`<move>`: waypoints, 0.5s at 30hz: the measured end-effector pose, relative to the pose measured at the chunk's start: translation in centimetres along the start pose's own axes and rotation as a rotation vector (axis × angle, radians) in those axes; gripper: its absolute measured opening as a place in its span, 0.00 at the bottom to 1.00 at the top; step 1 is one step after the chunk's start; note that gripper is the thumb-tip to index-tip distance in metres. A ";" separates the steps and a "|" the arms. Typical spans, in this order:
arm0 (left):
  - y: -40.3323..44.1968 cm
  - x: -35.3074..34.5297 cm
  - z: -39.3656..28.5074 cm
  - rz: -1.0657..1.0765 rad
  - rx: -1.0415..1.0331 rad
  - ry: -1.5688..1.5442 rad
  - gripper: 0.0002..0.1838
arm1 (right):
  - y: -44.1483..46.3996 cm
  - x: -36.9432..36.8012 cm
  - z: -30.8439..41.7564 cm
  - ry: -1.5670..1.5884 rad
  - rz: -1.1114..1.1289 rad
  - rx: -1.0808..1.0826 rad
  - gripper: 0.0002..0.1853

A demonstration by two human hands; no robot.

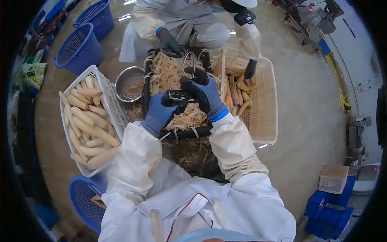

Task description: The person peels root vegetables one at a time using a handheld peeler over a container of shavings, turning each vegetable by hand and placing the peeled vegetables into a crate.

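Gloved in blue with dark palms and fingers, the person's left hand [160, 113] and right hand [206, 96] come close together over a dark-rimmed basket [146, 90] in the middle of the scene. The right hand is mostly closed, its fingers curled at the near end of an upper wire-framed tool [188, 60] whose metal loop points away from the wearer. The left hand is partly closed, its fingers bent beside a lower wire-framed tool [175, 92] that lies between the two hands; how firmly the left hand has hold of it cannot be told. Pale stringy peelings [165, 72] heap up in the basket beneath them. Just left of the basket sits a metal bowl [128, 82] with some shreds inside, and beyond it on the left a white crate [115, 107] bears a pile of pale, long roots [90, 129]. On the right, a cream crate [268, 101] holds browner roots [238, 92] along its left side. Across the basket, on the far side, a co-worker [181, 20] has one dark-gloved hand [168, 39] over the basket's far edge and another dark-gloved hand [250, 69] above the browner roots. Two blue baskets [76, 48] stand at the far left, and a blue tub [82, 197] stands at the near left.
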State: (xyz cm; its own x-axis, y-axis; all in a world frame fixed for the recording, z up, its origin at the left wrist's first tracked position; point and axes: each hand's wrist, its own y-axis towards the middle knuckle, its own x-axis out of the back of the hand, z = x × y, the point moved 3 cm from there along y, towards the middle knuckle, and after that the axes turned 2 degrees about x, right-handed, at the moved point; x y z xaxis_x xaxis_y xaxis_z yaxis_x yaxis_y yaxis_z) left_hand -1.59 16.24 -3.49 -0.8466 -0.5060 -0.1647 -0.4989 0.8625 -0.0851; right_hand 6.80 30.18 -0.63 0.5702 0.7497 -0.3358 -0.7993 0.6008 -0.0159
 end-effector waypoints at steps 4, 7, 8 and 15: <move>0.3 0.5 -0.4 -0.078 -0.180 0.280 0.16 | 0.0 0.6 0.5 0.016 0.030 0.014 0.22; 0.5 -0.2 -1.0 -0.162 -0.313 0.514 0.18 | 0.0 1.1 0.7 -0.004 0.024 0.087 0.19; 0.4 -0.2 -0.8 -0.199 -0.358 0.561 0.17 | 0.0 1.0 0.7 -0.014 0.011 0.116 0.18; -0.1 -0.8 -1.1 -0.299 -0.530 0.722 0.16 | -0.2 2.2 0.8 0.148 0.010 -0.004 0.14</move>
State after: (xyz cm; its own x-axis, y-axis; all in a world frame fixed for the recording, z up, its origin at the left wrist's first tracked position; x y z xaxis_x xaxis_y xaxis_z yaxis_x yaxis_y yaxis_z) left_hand -1.08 16.49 -2.24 -0.4912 -0.7426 0.4552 -0.5830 0.6686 0.4617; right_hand 8.39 31.94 -0.59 0.5279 0.7064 -0.4715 -0.8058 0.5920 -0.0153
